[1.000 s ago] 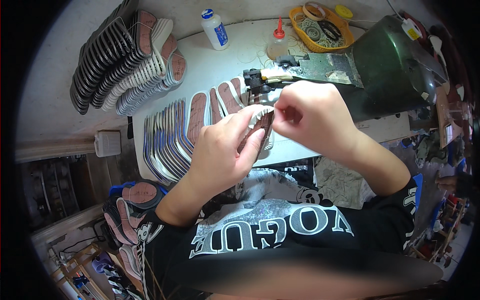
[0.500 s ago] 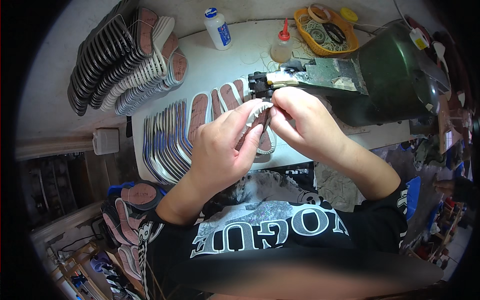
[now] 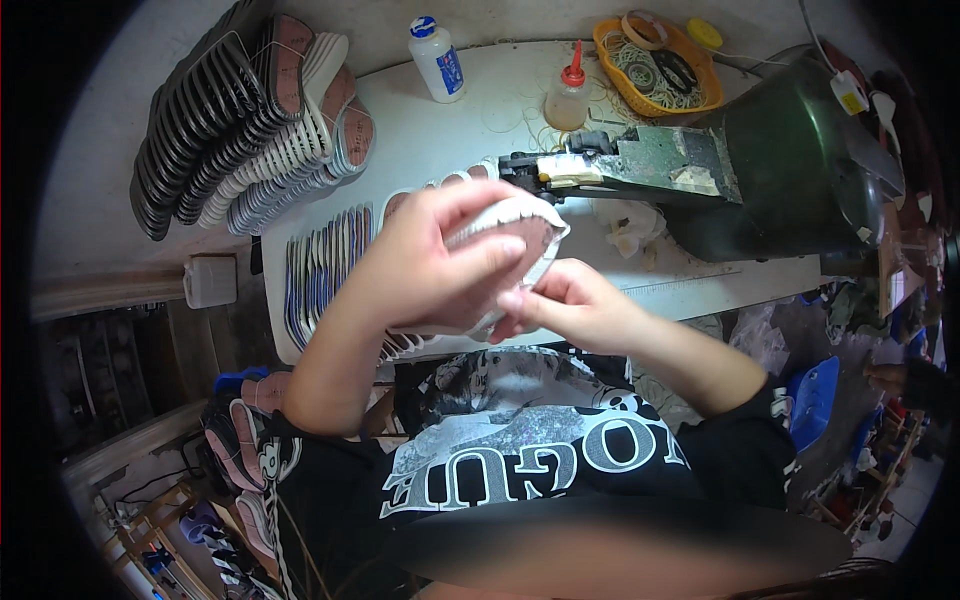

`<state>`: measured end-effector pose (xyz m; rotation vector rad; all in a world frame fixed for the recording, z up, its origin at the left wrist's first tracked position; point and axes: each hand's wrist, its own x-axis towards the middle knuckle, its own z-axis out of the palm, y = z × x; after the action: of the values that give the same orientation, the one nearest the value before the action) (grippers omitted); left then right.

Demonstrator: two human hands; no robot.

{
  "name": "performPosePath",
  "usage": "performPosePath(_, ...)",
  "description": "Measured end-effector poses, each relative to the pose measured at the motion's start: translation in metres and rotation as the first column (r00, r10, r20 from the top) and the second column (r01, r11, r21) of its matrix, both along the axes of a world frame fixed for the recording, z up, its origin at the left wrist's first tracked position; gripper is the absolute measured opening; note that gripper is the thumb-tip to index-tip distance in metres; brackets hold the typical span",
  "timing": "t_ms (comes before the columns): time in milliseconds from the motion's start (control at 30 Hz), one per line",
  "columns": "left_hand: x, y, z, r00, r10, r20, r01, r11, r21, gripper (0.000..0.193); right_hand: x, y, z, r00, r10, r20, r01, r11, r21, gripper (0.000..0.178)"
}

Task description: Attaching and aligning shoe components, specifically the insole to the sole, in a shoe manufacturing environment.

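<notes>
Over the near part of the white table (image 3: 660,300), I hold an insole (image 3: 538,238) with a brown-pink underside and a pleated white edging. My left hand (image 3: 425,250) is closed round its far side, thumb flat across the brown face. My right hand (image 3: 575,305) pinches its near right edge between thumb and fingers. What lies under the insole is hidden. Just beyond it sits the head of a green machine (image 3: 680,165). To the left of my left hand, a row of similar insoles (image 3: 325,265) leans in an overlapping line, partly covered by my forearm.
Tied bundles of insoles (image 3: 215,125) stand at the far left. Along the back are a white bottle with a blue cap (image 3: 436,62), a red-tipped squeeze bottle (image 3: 568,95) and a yellow basket (image 3: 655,65) of bands. A white container (image 3: 210,282) is left of the table.
The insole has turned and come nearer me, showing more of its brown face. My right hand has moved down and toward me from the machine head, shifting its grip to the near edge.
</notes>
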<state>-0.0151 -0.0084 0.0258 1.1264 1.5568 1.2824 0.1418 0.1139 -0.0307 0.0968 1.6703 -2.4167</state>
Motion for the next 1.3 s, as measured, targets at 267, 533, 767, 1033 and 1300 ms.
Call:
performPosePath(267, -0.068, 0.038, -0.023, 0.995, -0.059, 0.084, 0.081, 0.952, -0.296, 0.031, -0.038, -0.022, -0.013, 0.922, -0.369, 0.113, 0.385, 0.853, -0.353, 0.038)
performPosePath(533, -0.072, 0.066, -0.018, 0.976, -0.086, 0.199, 0.166, 0.885, -0.434, 0.035, -0.033, 0.011, -0.002, 0.923, -0.334, 0.189, 0.383, 0.831, -0.403, 0.037)
performPosePath(767, -0.051, 0.063, -0.015, 0.984, 0.072, 0.164, 0.016, 0.876, -0.482, 0.032, -0.026, 0.051, 0.007, 0.95, -0.17, 0.26, 0.248, 0.918, -0.309, 0.038)
performPosePath(1033, -0.036, 0.044, -0.023, 0.934, 0.191, 0.301, -0.051, 0.907, -0.418, 0.034, -0.026, 0.038, 0.002, 0.909, -0.385, 0.161, 0.4, 0.914, -0.066, 0.034)
performPosePath(1300, 0.013, 0.001, -0.069, 0.411, -0.017, 0.911, -0.216, 0.969, 0.116, 0.026, -0.019, -0.005, 0.026, 0.88, -0.256, -0.4, 0.4, 0.853, 0.334, 0.022)
